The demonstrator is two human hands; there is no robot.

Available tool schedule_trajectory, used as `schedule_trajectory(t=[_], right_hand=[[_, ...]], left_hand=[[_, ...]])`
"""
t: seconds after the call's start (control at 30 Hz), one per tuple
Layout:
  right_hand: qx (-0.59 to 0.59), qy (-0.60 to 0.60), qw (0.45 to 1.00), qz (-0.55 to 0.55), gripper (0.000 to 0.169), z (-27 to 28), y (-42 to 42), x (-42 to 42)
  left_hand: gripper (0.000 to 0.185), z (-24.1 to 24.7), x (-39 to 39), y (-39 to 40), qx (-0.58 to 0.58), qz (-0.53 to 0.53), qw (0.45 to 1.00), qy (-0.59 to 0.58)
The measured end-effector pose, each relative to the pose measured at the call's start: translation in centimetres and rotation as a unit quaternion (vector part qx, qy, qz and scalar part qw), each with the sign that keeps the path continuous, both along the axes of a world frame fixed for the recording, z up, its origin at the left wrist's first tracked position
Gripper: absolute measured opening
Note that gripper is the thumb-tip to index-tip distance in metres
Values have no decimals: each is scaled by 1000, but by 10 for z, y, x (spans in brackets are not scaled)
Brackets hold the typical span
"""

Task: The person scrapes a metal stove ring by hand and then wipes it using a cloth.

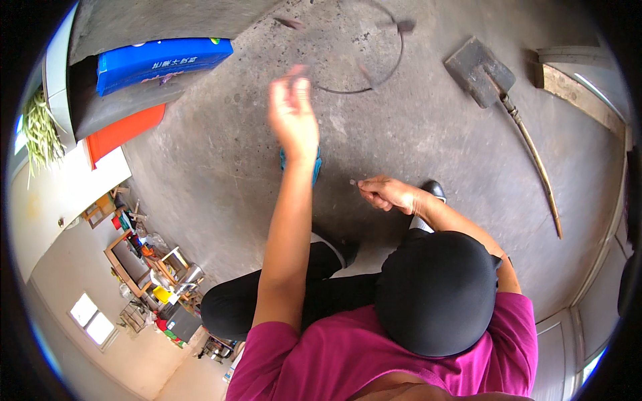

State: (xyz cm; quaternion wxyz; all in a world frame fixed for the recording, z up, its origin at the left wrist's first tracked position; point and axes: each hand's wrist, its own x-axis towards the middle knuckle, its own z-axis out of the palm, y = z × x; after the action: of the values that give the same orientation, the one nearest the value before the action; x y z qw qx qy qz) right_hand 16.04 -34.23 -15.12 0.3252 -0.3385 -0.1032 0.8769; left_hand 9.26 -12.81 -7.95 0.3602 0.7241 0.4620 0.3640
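My left hand (296,105), blurred, reaches out over the concrete floor with its fingers bent. A thin dark wire or cord (346,92) curves in a loop from near its fingertips; whether the hand grips it cannot be told. Dark blurred pieces (406,26) lie at or near the loop. My right hand (386,193) is closer to my body, its thumb and finger closed on a small, pale-tipped object (353,183). A blue item (317,168) is partly hidden under my left wrist.
A flat-bladed shovel (479,70) with a wooden handle lies on the floor at right. At left are a blue carton (165,62), an orange-red object (125,131) and green stalks (42,130). Stools and household clutter (150,270) stand at lower left. Black-clad knees are below my hands.
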Motion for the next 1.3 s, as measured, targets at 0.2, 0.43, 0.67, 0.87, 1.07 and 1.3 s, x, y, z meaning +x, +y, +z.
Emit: schedule_trajectory(t=[0.2,0.43,0.67,0.87,1.07,1.3], right_hand=[[-15,2,999,33,40,-5,-19,-10],[-43,15,999,18,39,-7,-22,-18],[-37,6,999,12,37,-8,-15,-25],[-33,-7,999,13,37,-21,-18,-23],[-34,-5,999,12,39,-20,-18,-22],[-37,-23,999,24,39,-14,-13,-27]], left_hand=[[63,-55,-19,-11,-7,38,992,122],[54,-80,-31,-11,3,-24,981,191],[16,-79,-21,18,85,-43,979,178],[11,46,12,71,186,-82,978,39],[14,148,15,75,283,7,952,-119],[39,32,-15,26,128,-59,974,178]])
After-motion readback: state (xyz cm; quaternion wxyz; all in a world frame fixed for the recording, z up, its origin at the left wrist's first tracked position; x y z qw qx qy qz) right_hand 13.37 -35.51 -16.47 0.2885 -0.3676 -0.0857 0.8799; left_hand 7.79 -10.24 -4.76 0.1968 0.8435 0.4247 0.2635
